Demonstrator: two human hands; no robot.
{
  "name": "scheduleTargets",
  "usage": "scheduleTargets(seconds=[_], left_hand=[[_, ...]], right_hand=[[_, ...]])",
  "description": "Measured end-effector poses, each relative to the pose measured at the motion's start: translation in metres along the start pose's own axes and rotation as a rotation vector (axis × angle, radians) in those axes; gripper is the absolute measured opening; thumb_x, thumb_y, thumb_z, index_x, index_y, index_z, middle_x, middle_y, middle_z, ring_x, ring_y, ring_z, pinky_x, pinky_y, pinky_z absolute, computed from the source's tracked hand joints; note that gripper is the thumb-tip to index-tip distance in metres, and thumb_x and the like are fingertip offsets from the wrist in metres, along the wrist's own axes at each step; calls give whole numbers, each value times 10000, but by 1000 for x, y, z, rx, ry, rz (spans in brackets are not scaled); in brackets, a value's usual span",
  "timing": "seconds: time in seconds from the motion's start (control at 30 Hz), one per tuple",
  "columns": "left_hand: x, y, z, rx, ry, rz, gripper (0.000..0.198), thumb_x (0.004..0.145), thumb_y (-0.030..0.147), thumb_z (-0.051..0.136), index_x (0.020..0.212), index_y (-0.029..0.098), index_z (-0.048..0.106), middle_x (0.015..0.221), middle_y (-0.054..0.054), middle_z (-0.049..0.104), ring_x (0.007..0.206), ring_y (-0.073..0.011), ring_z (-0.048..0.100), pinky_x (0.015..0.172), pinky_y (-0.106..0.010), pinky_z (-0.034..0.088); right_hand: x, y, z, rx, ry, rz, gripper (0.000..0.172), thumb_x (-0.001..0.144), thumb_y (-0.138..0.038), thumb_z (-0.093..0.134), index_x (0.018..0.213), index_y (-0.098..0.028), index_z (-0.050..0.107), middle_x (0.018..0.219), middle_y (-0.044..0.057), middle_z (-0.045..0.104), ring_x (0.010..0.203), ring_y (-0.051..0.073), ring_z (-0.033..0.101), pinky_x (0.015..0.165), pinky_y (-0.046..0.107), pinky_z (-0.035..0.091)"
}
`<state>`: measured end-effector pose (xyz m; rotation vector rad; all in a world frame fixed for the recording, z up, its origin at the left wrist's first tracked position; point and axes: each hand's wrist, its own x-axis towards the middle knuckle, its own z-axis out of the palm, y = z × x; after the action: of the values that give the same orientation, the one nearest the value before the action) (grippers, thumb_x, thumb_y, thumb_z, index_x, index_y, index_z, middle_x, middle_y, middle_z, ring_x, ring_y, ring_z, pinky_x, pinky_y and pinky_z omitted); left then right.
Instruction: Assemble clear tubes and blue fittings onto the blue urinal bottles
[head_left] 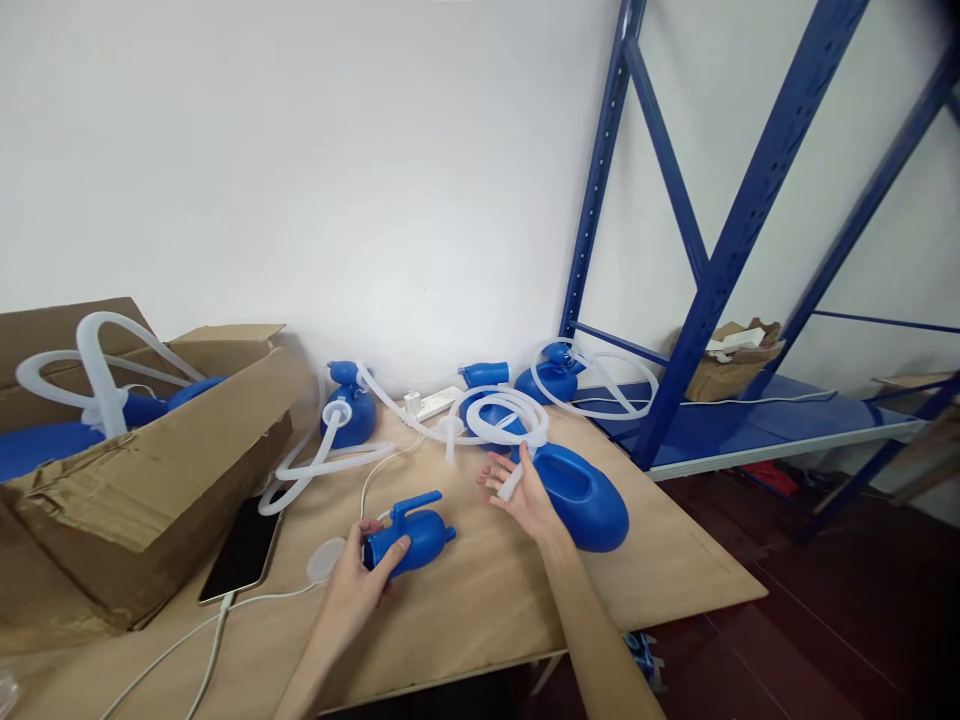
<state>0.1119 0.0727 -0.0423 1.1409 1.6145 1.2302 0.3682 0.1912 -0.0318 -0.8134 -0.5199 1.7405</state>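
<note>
My left hand (358,572) is closed round the wide end of a small blue plastic urinal head (426,536), which has a raised handle and a narrow spout pointing right. My right hand (531,502), palm up with fingers partly spread, holds the end of a coiled white translucent hose (480,436) under its thumb. Beside that hand, a large blue urinal bottle (600,512) lies on the table. Behind the coil, another blue urinal head (484,374) is partly hidden.
An open cardboard box (187,440) with hoses and blue parts stands at left, a phone (244,550) with cables beside it. More blue bottles (352,415) and a power strip (439,403) are along the wall. Blue shelving (739,220) rises at right, past the wooden table's (675,575) edge.
</note>
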Motion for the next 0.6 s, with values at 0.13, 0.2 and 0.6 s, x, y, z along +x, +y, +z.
scheduleTargets(seconds=[0.13, 0.2, 0.6], left_hand=[[11, -4, 14, -10, -54, 27, 705, 675, 754, 737, 1086, 214, 547, 896, 5, 661, 451, -111, 530, 420, -255, 407], [18, -8, 21, -1, -69, 10, 726, 698, 751, 723, 1144, 204, 555, 845, 10, 658, 456, -131, 547, 413, -252, 397], [43, -13, 60, 162, -47, 174, 682, 880, 630, 622, 1381, 179, 516, 1307, -188, 639, 1169, -344, 679, 905, -410, 561]], right_hand=[[-8, -12, -14, -135, -11, 0, 934, 887, -917, 287, 1035, -105, 725, 748, 119, 703, 687, 251, 721, 589, 317, 523], [-13, -5, -20, -147, -11, -17, 1059, 836, -970, 158, 1062, -111, 734, 758, 125, 699, 706, 256, 722, 576, 310, 512], [-52, 55, -14, -1245, -130, -453, 686, 855, -498, 747, 1484, -294, 563, 1615, 97, 397, 1551, 305, 270, 1276, 457, 213]])
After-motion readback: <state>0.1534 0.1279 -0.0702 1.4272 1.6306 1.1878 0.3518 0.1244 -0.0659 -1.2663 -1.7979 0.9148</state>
